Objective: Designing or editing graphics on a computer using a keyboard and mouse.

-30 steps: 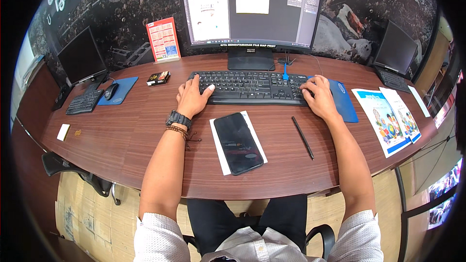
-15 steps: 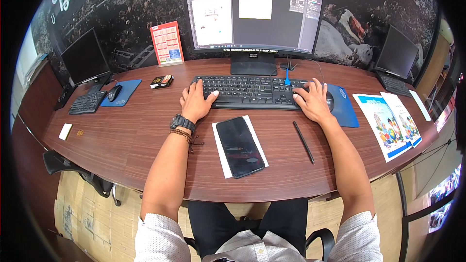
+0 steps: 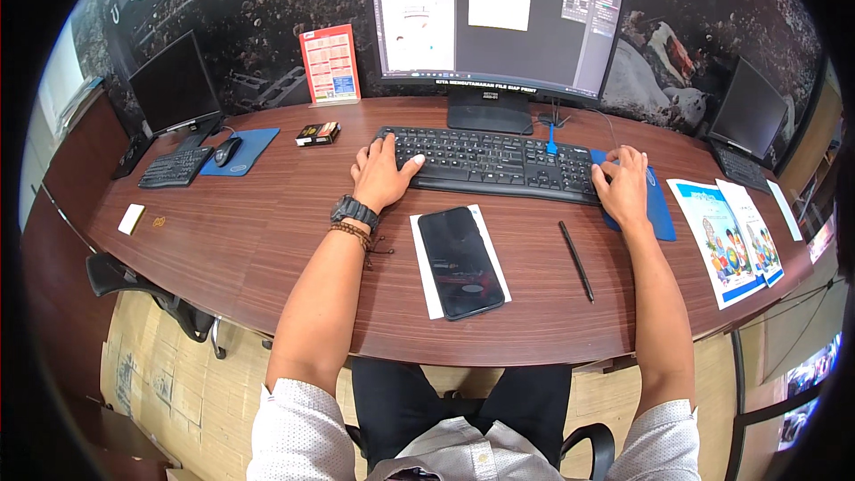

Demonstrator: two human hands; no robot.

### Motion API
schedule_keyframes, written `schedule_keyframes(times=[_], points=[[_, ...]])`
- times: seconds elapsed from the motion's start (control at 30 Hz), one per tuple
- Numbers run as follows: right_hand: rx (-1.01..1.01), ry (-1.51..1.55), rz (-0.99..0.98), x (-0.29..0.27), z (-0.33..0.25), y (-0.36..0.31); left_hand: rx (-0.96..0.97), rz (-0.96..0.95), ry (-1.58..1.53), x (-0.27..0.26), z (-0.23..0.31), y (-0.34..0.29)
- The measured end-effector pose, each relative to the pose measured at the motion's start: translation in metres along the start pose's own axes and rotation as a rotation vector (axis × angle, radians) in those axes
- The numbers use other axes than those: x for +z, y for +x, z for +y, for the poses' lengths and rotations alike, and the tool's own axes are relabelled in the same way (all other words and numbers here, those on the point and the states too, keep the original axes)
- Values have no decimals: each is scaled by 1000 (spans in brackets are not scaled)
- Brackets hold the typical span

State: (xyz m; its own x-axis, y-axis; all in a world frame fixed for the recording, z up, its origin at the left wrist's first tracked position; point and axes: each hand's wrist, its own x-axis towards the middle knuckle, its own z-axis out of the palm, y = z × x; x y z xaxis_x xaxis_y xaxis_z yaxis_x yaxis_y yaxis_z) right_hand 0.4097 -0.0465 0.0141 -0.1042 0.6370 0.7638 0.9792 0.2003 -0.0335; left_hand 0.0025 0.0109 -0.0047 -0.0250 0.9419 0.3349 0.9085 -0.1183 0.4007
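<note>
Remotely, I logged both hands at the brown desk (image 3: 267, 240). Left hand (image 3: 381, 176): resting on the left end of the black keyboard (image 3: 490, 160), fingers apart, thumb stretched over the keys, nothing clasped; I judged the spread suited to reaching several keys without shifting the wrist. Right hand (image 3: 626, 189): at the keyboard's right end, over the blue mouse pad (image 3: 659, 207), fingers bent; the palm hid whatever was under it, so I could not tell whether it gripped anything. The keyboard lay in front of the curved monitor (image 3: 499, 55), probably so keys and screen lined up. A phone (image 3: 461, 263) lay on white paper (image 3: 429, 281), a black pen (image 3: 576, 261) to its right; both sat nearer the front edge, presumably leaving the keys unobstructed.
</note>
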Motion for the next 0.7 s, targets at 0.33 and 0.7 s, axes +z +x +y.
schedule_keyframes(times=[0.33, 0.7], points=[[29, 37, -46, 1, 5, -1, 14, -8, -60, 1, -3, 0], [435, 258, -89, 12, 40, -14, 0, -8, -18, -2, 5, -2]])
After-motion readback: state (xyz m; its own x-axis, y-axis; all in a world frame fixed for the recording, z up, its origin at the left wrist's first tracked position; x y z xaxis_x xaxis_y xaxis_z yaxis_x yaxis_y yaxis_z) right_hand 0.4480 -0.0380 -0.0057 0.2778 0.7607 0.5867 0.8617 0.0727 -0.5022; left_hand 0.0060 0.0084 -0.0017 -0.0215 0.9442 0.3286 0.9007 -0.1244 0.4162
